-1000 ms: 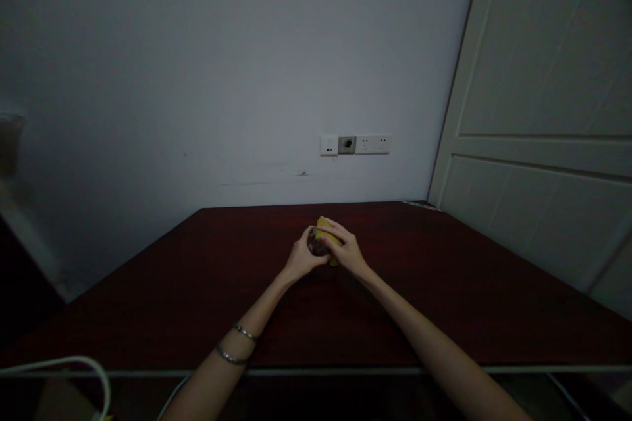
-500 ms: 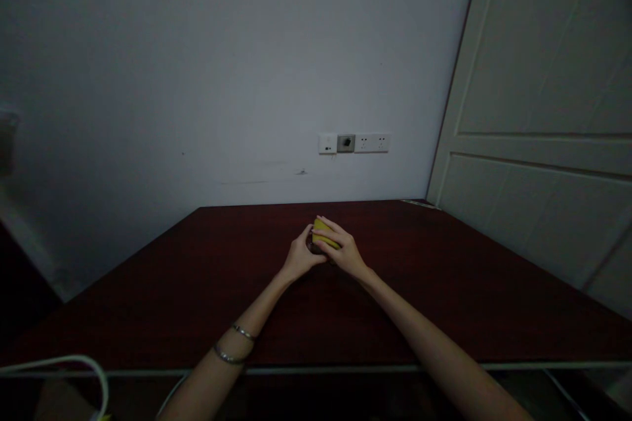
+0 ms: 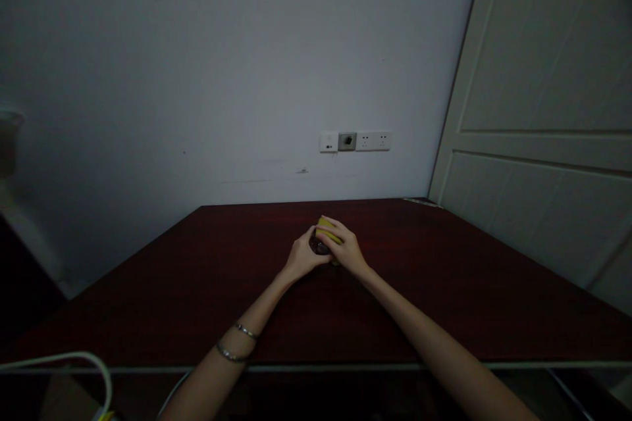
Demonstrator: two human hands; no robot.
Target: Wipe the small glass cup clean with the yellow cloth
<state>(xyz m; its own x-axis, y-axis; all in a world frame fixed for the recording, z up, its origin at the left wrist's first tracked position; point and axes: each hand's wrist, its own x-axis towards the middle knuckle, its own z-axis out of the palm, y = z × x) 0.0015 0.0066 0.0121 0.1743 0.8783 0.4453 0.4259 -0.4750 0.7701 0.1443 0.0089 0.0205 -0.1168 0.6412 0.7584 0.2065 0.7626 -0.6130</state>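
Observation:
Both my hands meet over the middle of a dark red table (image 3: 197,289). My right hand (image 3: 345,248) is closed over a yellow object (image 3: 326,231), fingers curled across its top. My left hand (image 3: 302,256) grips a small dark object (image 3: 318,248) pressed against the yellow one; I cannot make out what it is. Two thin metal bracelets (image 3: 237,345) sit on my left wrist. The light is dim and the held things are mostly hidden by my fingers.
A white wall stands behind the table with a row of power sockets (image 3: 355,141). A pale panelled door (image 3: 543,131) fills the right side. A white cable (image 3: 93,368) loops at the lower left below the table's near edge.
My hands have stayed together at the same spot. The right fingers shifted slightly over the yellow object, which shows a little differently between them.

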